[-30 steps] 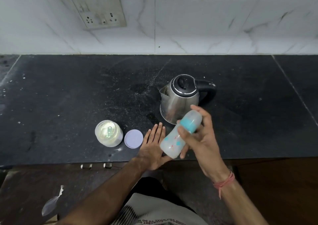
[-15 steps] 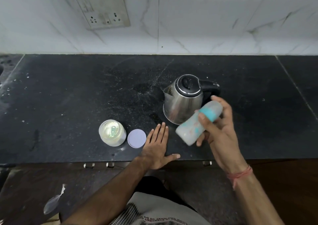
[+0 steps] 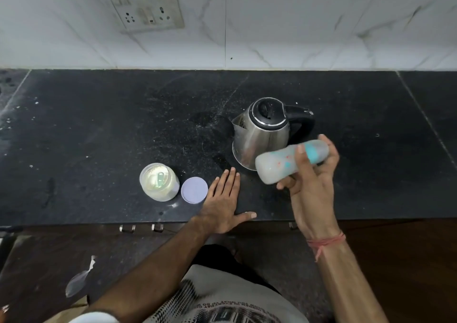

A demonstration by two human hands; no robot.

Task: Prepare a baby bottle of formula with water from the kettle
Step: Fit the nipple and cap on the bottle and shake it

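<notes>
Right hand (image 3: 312,186) has its grip wrapped around the baby bottle (image 3: 291,160), holding it tipped almost sideways in the air just in front of the steel kettle (image 3: 262,134), teal collar end pointing right; the bottle has little red and teal prints but no wording I can read. Left hand (image 3: 223,202) lies flat and released on the counter (image 3: 99,129) near its front edge, holding nothing, just right of the round lid (image 3: 194,190) and the open formula jar (image 3: 159,182). There's print on the shirt (image 3: 235,309) at the bottom, too blurry to read.
</notes>
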